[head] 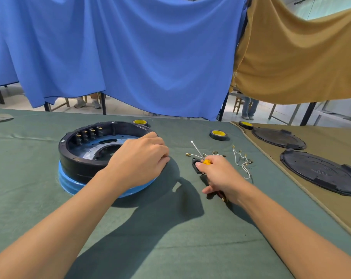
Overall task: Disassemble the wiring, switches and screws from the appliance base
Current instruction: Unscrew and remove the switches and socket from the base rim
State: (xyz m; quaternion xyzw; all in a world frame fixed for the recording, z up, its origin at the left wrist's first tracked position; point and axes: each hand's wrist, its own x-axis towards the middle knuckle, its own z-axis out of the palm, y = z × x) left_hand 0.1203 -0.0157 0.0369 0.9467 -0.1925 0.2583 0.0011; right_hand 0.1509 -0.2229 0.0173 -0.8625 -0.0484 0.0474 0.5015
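head | left hand (139,158) curled over right rim of appliance base (80,166), likely steadying it on green cloth (170,248) | right hand (221,176) clamped round yellow-tipped tool (206,162), beside freed wires (241,158) parked clear | switches (88,134) still seated in base

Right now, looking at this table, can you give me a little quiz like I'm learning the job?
1. True or false: the left hand grips the rim of the black appliance base.
2. How many yellow-cored tape rolls are in view?
3. What does the right hand hold? A) a yellow-handled tool B) a tape roll C) a hammer
Key: 1 true; 2 three; 3 A.
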